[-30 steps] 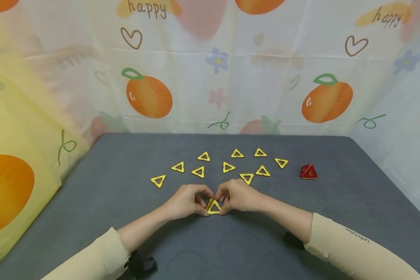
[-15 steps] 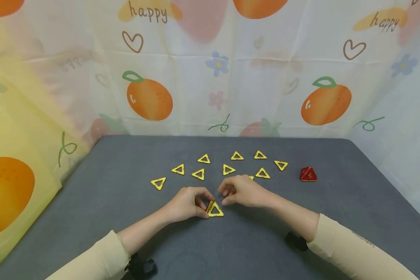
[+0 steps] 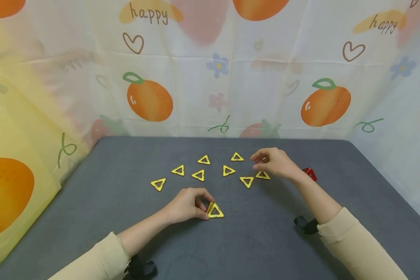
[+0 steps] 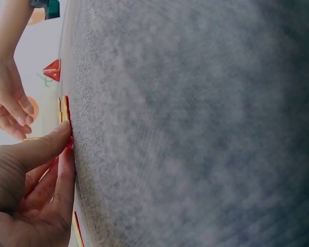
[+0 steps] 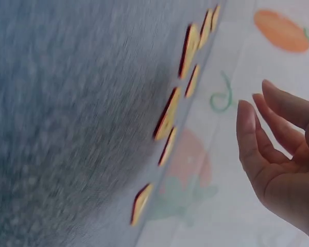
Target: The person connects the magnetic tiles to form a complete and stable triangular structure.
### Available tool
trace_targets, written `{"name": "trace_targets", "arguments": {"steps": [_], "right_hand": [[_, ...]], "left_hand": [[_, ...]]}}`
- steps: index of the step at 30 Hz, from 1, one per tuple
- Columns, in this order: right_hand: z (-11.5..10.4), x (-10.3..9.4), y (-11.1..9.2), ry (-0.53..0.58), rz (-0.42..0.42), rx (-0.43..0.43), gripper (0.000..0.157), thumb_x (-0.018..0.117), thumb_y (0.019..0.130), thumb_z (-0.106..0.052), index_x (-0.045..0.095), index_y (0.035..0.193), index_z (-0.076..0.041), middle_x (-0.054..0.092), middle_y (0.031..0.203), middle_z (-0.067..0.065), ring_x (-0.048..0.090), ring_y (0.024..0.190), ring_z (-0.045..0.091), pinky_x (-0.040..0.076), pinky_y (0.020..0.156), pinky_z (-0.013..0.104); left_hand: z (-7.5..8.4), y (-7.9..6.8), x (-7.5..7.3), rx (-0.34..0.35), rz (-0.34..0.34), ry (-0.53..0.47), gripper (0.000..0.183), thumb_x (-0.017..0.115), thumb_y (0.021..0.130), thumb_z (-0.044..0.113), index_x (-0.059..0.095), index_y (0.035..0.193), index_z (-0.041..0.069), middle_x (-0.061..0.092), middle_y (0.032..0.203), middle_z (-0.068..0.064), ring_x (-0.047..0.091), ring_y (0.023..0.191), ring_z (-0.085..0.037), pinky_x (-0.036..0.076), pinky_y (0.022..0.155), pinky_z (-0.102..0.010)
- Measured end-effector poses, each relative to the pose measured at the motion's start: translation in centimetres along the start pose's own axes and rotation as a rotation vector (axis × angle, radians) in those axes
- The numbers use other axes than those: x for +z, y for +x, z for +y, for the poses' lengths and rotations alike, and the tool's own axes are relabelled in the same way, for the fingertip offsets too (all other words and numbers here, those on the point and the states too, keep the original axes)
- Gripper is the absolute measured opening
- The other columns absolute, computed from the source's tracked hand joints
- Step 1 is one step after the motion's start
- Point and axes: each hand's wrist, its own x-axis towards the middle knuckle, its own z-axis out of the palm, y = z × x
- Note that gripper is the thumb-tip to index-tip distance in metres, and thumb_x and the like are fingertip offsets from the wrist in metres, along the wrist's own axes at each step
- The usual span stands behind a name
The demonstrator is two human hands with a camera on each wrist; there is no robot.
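Note:
My left hand (image 3: 189, 205) pinches a yellow hollow triangle tile (image 3: 209, 208) between thumb and fingers, holding it tilted up along the left side of another yellow triangle (image 3: 215, 216). In the left wrist view, the thumb and fingers close on a piece with a red edge (image 4: 69, 141). Toward the back right, my right hand (image 3: 274, 162) hovers with loosely bent fingers and holds nothing. Below its fingers a yellow triangle (image 3: 263, 178) is partly covered. In the right wrist view, the thumb and fingertips are apart.
Several yellow triangles lie spread across the grey table (image 3: 101, 217), among them a left one (image 3: 158, 188), a middle one (image 3: 228, 173) and one near the right hand (image 3: 246, 178). A red pyramid (image 3: 310, 174) stands at right, partly behind the right forearm. Behind hangs a fruit-print cloth (image 3: 192, 93).
My right hand has let go of the yellow triangle and moved away to the back right, over the far tiles. My left hand stays at the pair of triangles.

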Motion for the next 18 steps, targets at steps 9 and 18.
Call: {"name": "trace_targets", "arguments": {"steps": [9,18], "right_hand": [[2.0,0.0,0.9,0.000,-0.062,0.003,0.034,0.069,0.092,-0.016,0.066,0.124,-0.004,0.068,0.121,0.018,0.066,0.107,0.029,0.055,0.084,0.038],[2.0,1.5,1.8,-0.098,-0.158,-0.074,0.037,0.077,0.085,-0.023,0.070,0.117,-0.006,0.071,0.116,0.013,0.068,0.099,0.022,0.056,0.081,0.034]], "left_hand": [[0.0,0.0,0.0,-0.010,-0.008,-0.012,0.039,0.085,0.072,0.003,0.071,0.108,0.010,0.072,0.087,-0.004,0.065,0.074,-0.008,0.053,0.064,-0.021],[-0.1,0.0,-0.2,0.004,-0.010,-0.008,0.039,0.085,0.073,0.003,0.071,0.108,0.010,0.072,0.090,-0.005,0.065,0.074,-0.005,0.053,0.064,-0.020]]}}
